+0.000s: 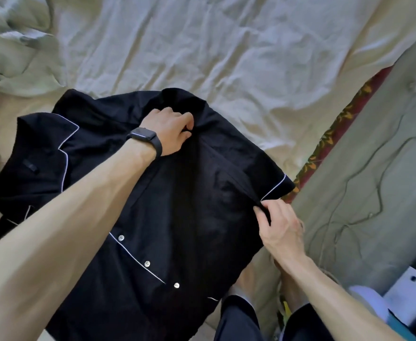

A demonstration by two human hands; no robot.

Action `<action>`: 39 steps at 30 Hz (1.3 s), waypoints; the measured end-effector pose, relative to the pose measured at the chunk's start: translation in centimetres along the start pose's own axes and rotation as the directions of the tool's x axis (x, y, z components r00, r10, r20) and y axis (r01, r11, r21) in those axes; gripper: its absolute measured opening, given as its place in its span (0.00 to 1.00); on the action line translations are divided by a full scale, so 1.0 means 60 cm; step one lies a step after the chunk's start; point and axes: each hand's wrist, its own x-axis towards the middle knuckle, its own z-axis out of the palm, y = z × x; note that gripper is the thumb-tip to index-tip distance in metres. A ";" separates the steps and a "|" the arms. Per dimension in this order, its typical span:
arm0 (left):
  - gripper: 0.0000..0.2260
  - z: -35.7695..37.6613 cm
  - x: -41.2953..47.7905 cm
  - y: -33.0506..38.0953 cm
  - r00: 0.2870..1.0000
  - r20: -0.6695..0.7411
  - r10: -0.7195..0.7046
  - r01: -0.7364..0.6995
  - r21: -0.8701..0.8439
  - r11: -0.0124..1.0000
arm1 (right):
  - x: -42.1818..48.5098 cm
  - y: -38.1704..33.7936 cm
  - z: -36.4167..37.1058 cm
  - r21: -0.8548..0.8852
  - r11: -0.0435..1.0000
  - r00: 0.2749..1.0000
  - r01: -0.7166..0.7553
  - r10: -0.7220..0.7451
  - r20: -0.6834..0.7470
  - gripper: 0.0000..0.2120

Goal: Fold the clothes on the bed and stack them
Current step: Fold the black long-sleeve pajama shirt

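Black short-sleeved button shirt with white piping [182, 212] lies spread on the cream crumpled bed sheet [226, 57], side fold apparently in hand: left hand [170, 129] grip bunched on its upper cloth, right hand [279, 227] grip pinching its sleeve seam; next move likely needs that sleeve side carried inward flat; no container clearly visible.

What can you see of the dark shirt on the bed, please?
The shirt is black or dark navy, of soft woven-looking cloth, with white piping on collar, front edge and short sleeve cuff, and pale buttons down the front. It lies spread on the cream bed sheet. The left hand grips a fold near its far end; the right hand pinches cloth by the sleeve.
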 end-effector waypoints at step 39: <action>0.30 0.281 -0.441 0.239 0.437 0.058 -0.898 0.798 -0.485 0.357 | 0.059 -0.274 0.071 -0.172 0.512 0.510 0.842 -0.648 0.566 0.29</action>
